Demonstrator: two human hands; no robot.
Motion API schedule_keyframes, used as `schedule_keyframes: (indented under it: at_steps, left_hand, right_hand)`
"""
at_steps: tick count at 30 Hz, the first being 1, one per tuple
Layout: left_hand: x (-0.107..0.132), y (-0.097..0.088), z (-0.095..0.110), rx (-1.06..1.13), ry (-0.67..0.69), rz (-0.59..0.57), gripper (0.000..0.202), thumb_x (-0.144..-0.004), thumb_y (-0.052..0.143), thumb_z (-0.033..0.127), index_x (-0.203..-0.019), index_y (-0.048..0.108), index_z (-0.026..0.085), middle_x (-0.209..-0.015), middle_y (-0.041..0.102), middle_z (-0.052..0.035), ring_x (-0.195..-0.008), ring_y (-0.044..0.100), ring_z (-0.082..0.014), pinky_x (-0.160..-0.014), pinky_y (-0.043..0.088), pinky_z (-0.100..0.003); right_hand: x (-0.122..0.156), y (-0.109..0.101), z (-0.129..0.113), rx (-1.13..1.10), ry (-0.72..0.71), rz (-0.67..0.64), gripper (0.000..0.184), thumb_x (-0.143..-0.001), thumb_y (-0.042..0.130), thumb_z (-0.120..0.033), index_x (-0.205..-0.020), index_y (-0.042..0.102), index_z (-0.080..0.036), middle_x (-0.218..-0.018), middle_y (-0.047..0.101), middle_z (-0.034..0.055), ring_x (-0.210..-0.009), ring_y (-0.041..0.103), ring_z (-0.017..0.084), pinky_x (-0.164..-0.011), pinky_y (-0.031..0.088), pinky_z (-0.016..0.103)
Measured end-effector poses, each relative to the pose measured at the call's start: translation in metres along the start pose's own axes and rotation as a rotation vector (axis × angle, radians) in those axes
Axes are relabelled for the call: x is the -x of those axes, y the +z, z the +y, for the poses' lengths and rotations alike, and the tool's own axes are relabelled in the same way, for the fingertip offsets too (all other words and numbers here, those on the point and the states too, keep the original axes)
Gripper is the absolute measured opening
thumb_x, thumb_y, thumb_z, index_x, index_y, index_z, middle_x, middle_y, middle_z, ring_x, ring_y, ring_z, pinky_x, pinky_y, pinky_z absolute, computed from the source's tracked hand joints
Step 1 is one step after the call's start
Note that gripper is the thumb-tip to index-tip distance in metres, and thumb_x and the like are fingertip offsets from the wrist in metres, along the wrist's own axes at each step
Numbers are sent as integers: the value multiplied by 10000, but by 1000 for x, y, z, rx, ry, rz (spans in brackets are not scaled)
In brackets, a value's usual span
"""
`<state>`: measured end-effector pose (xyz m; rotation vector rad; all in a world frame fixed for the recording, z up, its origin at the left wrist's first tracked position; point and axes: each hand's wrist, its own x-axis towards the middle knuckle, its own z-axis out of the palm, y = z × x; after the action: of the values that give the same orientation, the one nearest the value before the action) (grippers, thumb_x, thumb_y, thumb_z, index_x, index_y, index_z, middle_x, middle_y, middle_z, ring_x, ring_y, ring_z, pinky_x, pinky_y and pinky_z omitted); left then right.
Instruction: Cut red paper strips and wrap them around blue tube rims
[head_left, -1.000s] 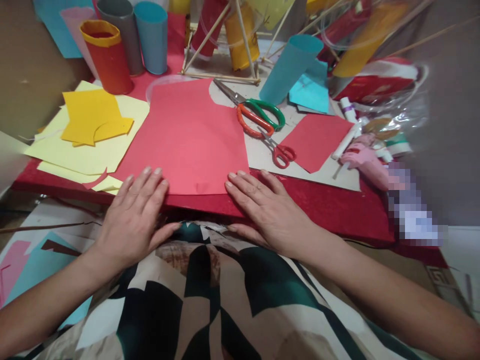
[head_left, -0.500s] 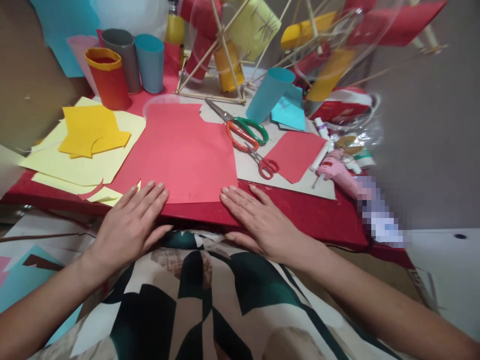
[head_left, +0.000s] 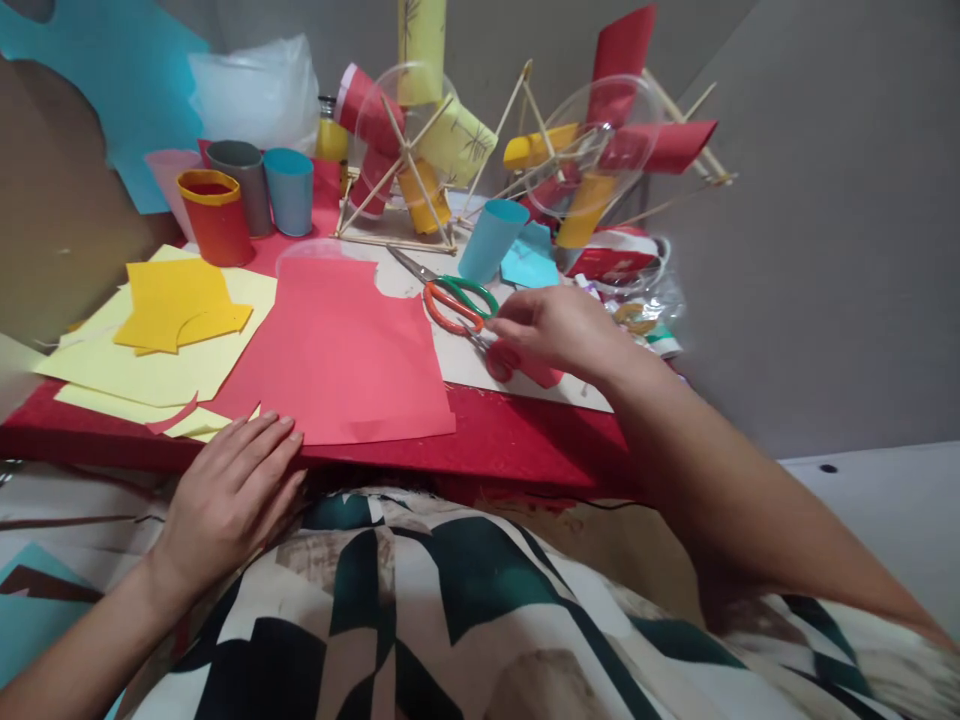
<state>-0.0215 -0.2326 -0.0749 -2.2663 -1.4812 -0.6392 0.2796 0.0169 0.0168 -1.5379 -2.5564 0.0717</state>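
Observation:
A large red paper sheet (head_left: 337,350) lies flat on the red board (head_left: 517,440) in front of me. My left hand (head_left: 225,495) rests flat and open at the board's near edge, its fingertips by the sheet's near left corner. My right hand (head_left: 559,328) reaches over the right side of the board with its fingers curled round the small red-handled scissors (head_left: 501,362), beside a small red paper piece (head_left: 544,377). The bigger green-and-orange scissors (head_left: 454,300) lie just left of that hand.
Yellow paper pieces (head_left: 176,305) lie on pale yellow sheets (head_left: 150,372) at the left. Paper cups (head_left: 217,215) stand at the back left, and a blue cup (head_left: 491,238) leans mid-back. Two stick-and-tube wheel models (head_left: 405,150) (head_left: 600,150) stand behind. Patterned cloth (head_left: 420,610) covers my lap.
My right hand left the board's near edge, moved forward and right to the scissors and closed. The left hand slid slightly left. The view tilted up.

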Motion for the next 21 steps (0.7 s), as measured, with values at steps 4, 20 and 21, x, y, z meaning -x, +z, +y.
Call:
schedule_keyframes:
  at_steps: [4,20,21]
  left_hand:
    - [0,4,-5,22,-11,-1,511,-845,704,106,-1339,581,140,-1260,707,-185,-1212,650,-351,-1026,539,-534]
    - [-3,-2,-25,249,3,-53,416,-856,671,52,-1244,623,197,-1140,727,-129,-1020,686,-279,-889,576,-459]
    - [-5,-2,-25,249,16,-38,397,-857,674,54,-1225,628,195,-1116,733,-126,-1000,689,-276,-867,580,-453]
  right_hand:
    - [21,1,8,117,-35,-170,270,-845,629,-447,-781,766,-223,-746,732,48,-610,568,160,-513,294,252]
    - [47,16,-1,-1107,267,-47,145,-653,752,-271,-680,677,-149,-480,501,-48,-438,380,60,-461,259,238]
    - [50,18,-4,-1221,278,-68,167,-650,778,-283,-663,675,-151,-445,471,-55,-410,358,56,-443,247,235]
